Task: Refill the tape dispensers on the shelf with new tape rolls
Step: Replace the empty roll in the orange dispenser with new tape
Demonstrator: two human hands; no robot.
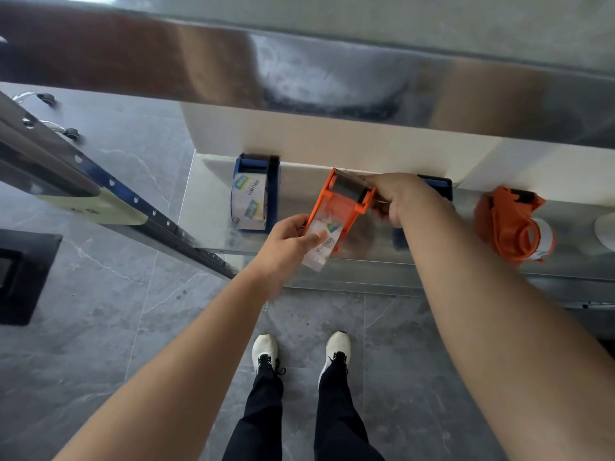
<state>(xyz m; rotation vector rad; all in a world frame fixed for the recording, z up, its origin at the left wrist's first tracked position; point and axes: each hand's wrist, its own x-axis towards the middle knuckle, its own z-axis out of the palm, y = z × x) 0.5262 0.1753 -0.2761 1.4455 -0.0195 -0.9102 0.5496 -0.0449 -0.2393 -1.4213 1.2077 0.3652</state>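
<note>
An orange tape dispenser [342, 201] is held above the metal shelf [206, 207], tilted, with a clear printed tape roll [324, 244] at its near end. My left hand [286, 242] grips that roll, thumb across its face. My right hand [396, 197] grips the dispenser's far end by the cutter. A blue dispenser [254, 191] loaded with a printed roll stands on the shelf to the left. A second blue dispenser [436, 186] is mostly hidden behind my right hand. Another orange dispenser [509, 221] with a roll lies at the right.
A shiny upper shelf [299, 71] overhangs the work area. A blue-edged rack beam [133, 201] runs diagonally at the left, with a black box [23, 274] on the grey tiled floor. My feet in white shoes [299, 354] stand below the shelf edge.
</note>
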